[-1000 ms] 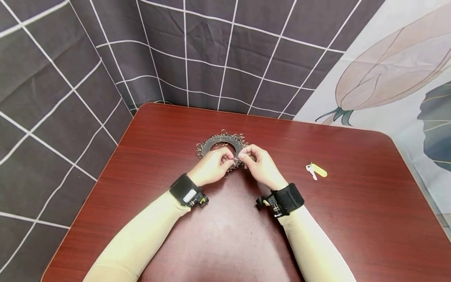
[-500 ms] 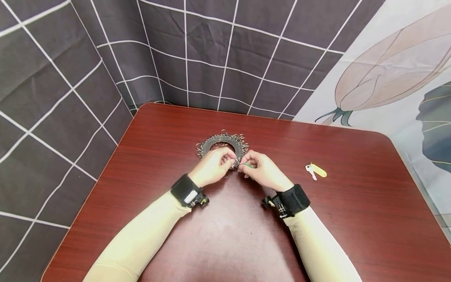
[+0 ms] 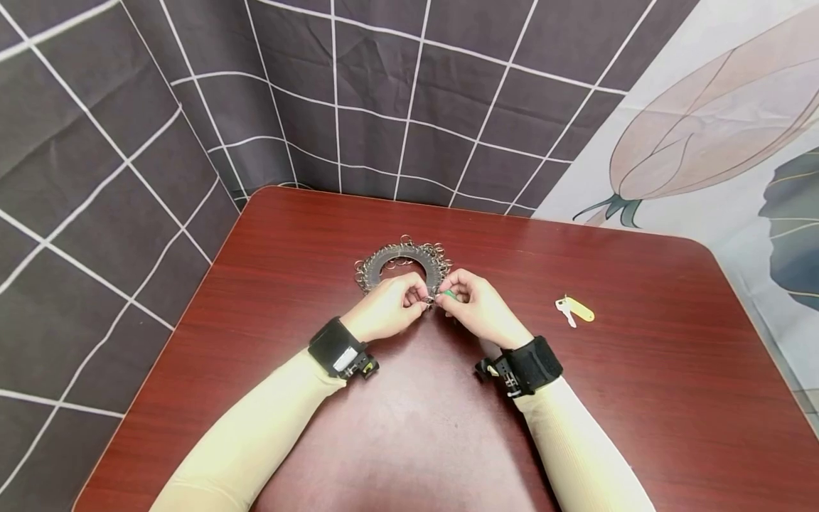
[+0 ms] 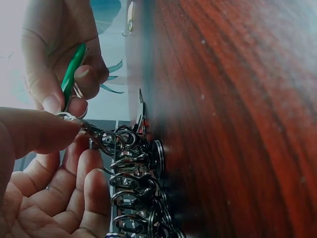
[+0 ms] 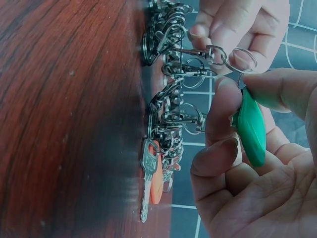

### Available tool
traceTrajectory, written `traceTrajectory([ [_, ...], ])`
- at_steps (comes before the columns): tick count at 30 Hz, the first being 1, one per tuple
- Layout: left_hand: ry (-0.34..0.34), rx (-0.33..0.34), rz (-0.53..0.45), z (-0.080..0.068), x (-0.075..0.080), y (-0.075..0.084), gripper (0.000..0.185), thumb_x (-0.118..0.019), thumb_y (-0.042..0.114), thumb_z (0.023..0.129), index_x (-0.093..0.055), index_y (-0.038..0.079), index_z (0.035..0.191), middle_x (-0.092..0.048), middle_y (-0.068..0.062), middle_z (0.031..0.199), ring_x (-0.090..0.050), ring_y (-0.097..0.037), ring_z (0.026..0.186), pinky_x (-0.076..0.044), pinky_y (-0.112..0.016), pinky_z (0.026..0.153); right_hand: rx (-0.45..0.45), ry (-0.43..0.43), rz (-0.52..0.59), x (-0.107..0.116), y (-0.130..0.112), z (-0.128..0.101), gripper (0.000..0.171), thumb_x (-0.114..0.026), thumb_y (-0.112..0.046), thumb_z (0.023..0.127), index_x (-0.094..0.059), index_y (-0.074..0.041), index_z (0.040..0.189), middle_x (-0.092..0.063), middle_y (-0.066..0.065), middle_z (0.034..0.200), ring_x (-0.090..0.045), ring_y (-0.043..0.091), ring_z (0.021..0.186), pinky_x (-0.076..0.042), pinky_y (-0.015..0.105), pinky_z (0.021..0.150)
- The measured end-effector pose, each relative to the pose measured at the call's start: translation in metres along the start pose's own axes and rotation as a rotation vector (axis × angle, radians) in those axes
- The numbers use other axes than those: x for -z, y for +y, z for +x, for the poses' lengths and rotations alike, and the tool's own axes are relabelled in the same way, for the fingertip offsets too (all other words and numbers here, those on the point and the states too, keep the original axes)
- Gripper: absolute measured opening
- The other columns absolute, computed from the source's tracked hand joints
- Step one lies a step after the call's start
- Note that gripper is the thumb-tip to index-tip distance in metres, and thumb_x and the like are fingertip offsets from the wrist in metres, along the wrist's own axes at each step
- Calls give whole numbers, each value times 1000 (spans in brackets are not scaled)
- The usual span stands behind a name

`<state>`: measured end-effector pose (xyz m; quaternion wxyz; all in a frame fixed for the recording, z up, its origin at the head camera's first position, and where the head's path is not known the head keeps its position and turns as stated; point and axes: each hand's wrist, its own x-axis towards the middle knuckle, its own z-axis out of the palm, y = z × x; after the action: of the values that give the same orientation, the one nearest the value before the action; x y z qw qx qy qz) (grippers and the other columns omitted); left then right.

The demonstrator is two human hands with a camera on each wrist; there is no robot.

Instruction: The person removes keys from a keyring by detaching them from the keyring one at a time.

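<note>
A dark round holder [image 3: 402, 260] hung with several metal clips and key rings [image 5: 166, 99] lies on the red-brown table [image 3: 640, 398]. My left hand [image 3: 419, 295] pinches a small split ring [image 5: 240, 60] on a clip [image 5: 198, 54] at the holder's near edge. My right hand [image 3: 448, 296] holds a green key tag [image 5: 250, 126] between thumb and fingers, right against that ring. The green tag [image 4: 73, 69] also shows in the left wrist view, above my left thumb [image 4: 39, 131]. A key with an orange tag [image 5: 153, 178] hangs from the holder.
A key with a yellow tag [image 3: 576, 309] lies loose on the table to the right of my hands. A dark checked cloth [image 3: 128, 142] hangs behind and to the left, a flower-print cloth [image 3: 704, 128] on the right.
The right hand drew back slightly to the right, then returned to the left hand. The green tag now shows between its fingers. The left hand stayed at the ring.
</note>
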<state>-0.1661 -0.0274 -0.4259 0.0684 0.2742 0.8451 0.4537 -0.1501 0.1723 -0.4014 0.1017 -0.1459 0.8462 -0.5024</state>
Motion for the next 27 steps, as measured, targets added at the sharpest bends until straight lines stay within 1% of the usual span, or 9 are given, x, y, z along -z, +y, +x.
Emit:
traceTrajectory([
  [2, 20, -1, 4, 2, -1, -2, 9, -65, 5, 88, -59, 10, 93, -61, 2, 82, -59, -11, 76, -51, -24, 71, 0, 4, -5, 0, -1, 0, 14, -63, -4, 91, -58, 3, 102, -62, 19, 76, -57, 44, 67, -44, 22, 56],
  [5, 55, -4, -5, 3, -2, -4, 10, -63, 4, 87, -59, 10, 93, -60, 1, 84, -58, -10, 78, -50, -24, 73, 10, 17, 2, -2, 15, 5, 16, -66, -9, 91, -59, -1, 103, -64, 15, 77, -58, 39, 66, -45, 23, 55],
  [6, 67, -7, -9, 3, -2, -5, 10, -63, 4, 87, -59, 9, 94, -60, 1, 84, -58, -10, 78, -50, -24, 74, 12, 18, 4, -2, 17, 5, 16, -66, -9, 91, -59, -2, 103, -64, 14, 77, -59, 37, 66, -45, 23, 55],
  [11, 108, -18, -32, 2, -2, -5, 9, -60, 5, 89, -59, 9, 97, -60, 0, 85, -58, -11, 79, -51, -28, 75, 15, 14, 1, -3, 21, 4, 13, -66, -12, 92, -59, -6, 101, -64, 11, 75, -60, 33, 63, -47, 25, 55],
  [16, 127, -10, -18, 2, -3, -4, 6, -61, 8, 91, -59, 11, 96, -60, 2, 84, -58, -10, 78, -51, -27, 73, 36, 28, -13, -3, 23, 5, 9, -65, -12, 91, -60, -11, 98, -64, 9, 72, -59, 29, 60, -47, 27, 54],
  [19, 122, -13, -10, 2, -2, -3, 6, -62, 8, 90, -59, 12, 93, -59, 2, 82, -58, -10, 76, -50, -25, 71, 44, 32, -15, -3, 24, 7, 9, -65, -12, 91, -60, -12, 98, -63, 8, 71, -57, 24, 58, -46, 26, 53],
  [23, 80, -19, -16, 1, -3, 0, 6, -62, 7, 91, -59, 11, 93, -60, 2, 82, -58, -10, 75, -50, -25, 70, 52, 42, -14, -3, 24, 7, 10, -65, -12, 90, -60, -11, 99, -63, 10, 72, -55, 16, 56, -45, 25, 52],
  [27, 43, -2, -5, 2, -4, 1, 6, -63, 9, 91, -63, 9, 97, -61, 2, 81, -58, -10, 75, -50, -24, 70, 55, 56, -6, -2, 23, 7, 11, -65, -11, 91, -60, -10, 100, -63, 13, 74, -53, 14, 55, -44, 25, 52],
])
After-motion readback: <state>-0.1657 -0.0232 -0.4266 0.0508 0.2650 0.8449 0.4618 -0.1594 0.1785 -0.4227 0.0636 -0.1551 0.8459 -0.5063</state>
